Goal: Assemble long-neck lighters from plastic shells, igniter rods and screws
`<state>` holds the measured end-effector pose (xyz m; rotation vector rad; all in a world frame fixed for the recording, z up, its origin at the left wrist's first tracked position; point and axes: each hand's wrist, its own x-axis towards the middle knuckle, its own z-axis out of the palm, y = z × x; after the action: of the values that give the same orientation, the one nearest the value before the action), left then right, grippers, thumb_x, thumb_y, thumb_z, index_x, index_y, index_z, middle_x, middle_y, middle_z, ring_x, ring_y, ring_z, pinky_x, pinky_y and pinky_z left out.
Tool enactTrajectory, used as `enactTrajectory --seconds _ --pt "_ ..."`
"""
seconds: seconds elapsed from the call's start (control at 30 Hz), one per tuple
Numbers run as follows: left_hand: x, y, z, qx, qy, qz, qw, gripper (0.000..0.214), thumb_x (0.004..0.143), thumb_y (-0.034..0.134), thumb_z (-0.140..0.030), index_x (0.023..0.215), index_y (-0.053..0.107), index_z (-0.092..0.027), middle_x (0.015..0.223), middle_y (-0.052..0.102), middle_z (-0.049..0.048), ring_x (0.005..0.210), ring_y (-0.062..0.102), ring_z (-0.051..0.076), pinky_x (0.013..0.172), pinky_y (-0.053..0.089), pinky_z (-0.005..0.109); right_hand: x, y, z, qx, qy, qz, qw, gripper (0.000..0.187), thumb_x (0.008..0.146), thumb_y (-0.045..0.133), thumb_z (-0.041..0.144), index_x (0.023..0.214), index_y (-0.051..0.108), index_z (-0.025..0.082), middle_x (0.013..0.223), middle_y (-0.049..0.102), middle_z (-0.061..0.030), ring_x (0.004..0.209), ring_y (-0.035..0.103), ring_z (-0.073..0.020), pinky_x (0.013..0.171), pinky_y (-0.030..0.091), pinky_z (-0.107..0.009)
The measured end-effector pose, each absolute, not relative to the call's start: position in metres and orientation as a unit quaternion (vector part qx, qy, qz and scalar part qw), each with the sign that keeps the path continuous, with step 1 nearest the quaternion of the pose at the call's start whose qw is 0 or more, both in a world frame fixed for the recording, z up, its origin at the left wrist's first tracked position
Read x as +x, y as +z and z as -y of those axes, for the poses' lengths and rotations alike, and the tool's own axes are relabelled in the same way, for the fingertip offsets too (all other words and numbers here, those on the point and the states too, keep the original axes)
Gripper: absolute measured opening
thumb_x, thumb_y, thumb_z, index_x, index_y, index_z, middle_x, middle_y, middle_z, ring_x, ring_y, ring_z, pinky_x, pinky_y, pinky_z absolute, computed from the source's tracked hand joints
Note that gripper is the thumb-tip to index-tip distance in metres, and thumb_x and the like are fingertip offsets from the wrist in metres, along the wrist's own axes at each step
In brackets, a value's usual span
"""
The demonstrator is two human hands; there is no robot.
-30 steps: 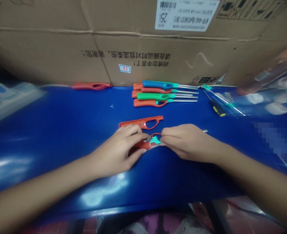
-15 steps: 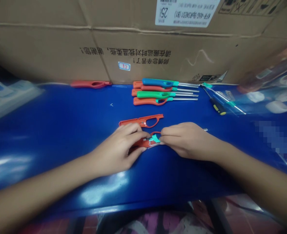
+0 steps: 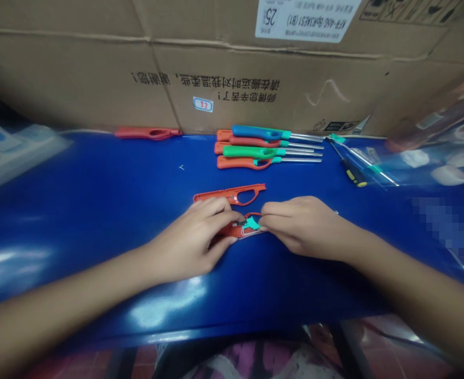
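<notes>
On the blue table (image 3: 98, 210), my left hand (image 3: 188, 242) and my right hand (image 3: 303, 226) meet over an orange lighter half-shell (image 3: 234, 230) with a teal trigger piece (image 3: 251, 223). Left fingers are closed round the shell's handle end. The right hand pinches the shell's other end beside the teal piece; a metal tube tip pokes out past its knuckles. A second, empty orange half-shell (image 3: 230, 193) lies just behind the hands.
Several finished long lighters (image 3: 263, 148) in blue, green and orange lie in a row at the back. A lone red lighter body (image 3: 147, 132) rests against the cardboard box (image 3: 216, 63). A screwdriver (image 3: 348, 169) and plastic bags (image 3: 433, 147) sit at right.
Both hands stay on the orange shell; only slight finger shifts and a small camera movement.
</notes>
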<state>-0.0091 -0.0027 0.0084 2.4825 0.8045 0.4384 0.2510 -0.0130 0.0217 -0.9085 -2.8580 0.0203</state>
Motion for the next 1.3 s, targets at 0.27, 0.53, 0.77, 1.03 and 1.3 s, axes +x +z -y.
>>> enactTrajectory --seconds 0.27,0.53,0.77,1.03,1.3 --pt "-0.008 0.009 0.004 0.911 0.160 -0.296 0.238 0.028 0.097 0.053 -0.018 0.123 0.061 -0.015 0.106 0.059 0.0089 0.101 0.056 0.024 0.089 0.048 0.041 0.250 0.028 0.016 -0.315 0.010 0.948 0.041 0.024 0.101 0.044 0.019 0.091 0.066 0.016 0.088 0.065 -0.0029 0.064 0.048 -0.0134 0.059 0.028 -0.031" --pt "-0.008 0.008 0.003 0.907 0.160 -0.303 0.246 0.029 0.096 0.055 -0.020 0.124 0.060 -0.016 0.107 0.059 0.0093 0.103 0.057 0.025 0.092 0.048 0.043 0.250 0.028 0.017 -0.301 -0.022 0.952 0.052 0.025 0.101 0.043 0.017 0.092 0.066 0.016 0.088 0.065 -0.0030 0.064 0.047 -0.0133 0.059 0.027 -0.031" --pt "-0.007 0.007 0.003 0.906 0.158 -0.307 0.247 0.028 0.095 0.055 -0.020 0.123 0.061 -0.018 0.109 0.059 0.0094 0.105 0.057 0.026 0.091 0.049 0.043 0.249 0.032 0.017 -0.291 -0.001 0.956 0.024 0.022 0.099 0.043 0.012 0.091 0.062 0.017 0.086 0.063 -0.0028 0.066 0.049 -0.0136 0.058 0.027 -0.030" --pt "-0.007 0.008 0.003 0.907 0.155 -0.305 0.245 0.028 0.096 0.055 -0.020 0.123 0.061 -0.017 0.107 0.059 0.0087 0.103 0.057 0.025 0.091 0.049 0.042 0.249 0.033 0.018 -0.297 0.000 0.955 0.018 0.019 0.099 0.046 0.016 0.087 0.062 0.017 0.084 0.061 -0.0021 0.064 0.047 -0.0142 0.056 0.024 -0.032" --pt "-0.006 0.009 0.003 0.906 0.156 -0.305 0.248 0.027 0.095 0.055 -0.019 0.122 0.062 -0.018 0.107 0.060 0.0087 0.104 0.057 0.025 0.092 0.048 0.043 0.249 0.030 0.018 -0.304 0.002 0.952 0.015 0.022 0.100 0.044 0.017 0.089 0.062 0.016 0.086 0.062 -0.0028 0.060 0.044 -0.0130 0.056 0.023 -0.031"
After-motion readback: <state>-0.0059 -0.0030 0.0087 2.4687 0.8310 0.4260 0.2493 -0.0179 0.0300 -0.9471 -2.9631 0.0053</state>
